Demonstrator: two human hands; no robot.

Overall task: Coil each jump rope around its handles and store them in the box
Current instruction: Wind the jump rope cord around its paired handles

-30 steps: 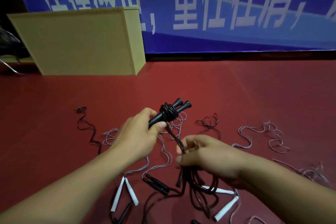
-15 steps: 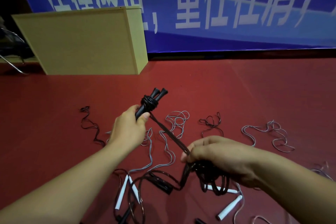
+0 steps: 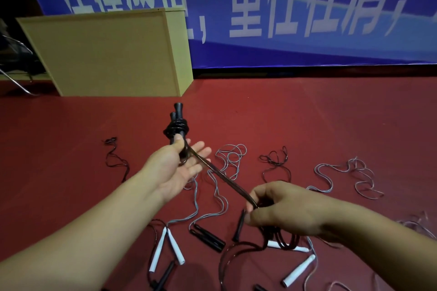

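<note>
Left hand [image 3: 176, 168]: fingers straight and spread, thumb pinning pair of black plastic jump-rope handles [image 3: 177, 123], partly coiled, above red floor [image 3: 331, 125]. Right hand [image 3: 283, 210] pinches taut black rope [image 3: 224, 178]. Tan cardboard box [image 3: 111, 54] well behind.

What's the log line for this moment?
coil: partly wound | left hand: thumb pins handles, fingers straight | right hand: pinches rope taut | box: far left | other ropes: uncoiled

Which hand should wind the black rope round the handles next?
The right hand. It pinches the black rope, pulled tight from the coil, with loose loops beneath it. The left hand is busy: its thumb pins the black handles, so it should probably just hold them steady.
</note>
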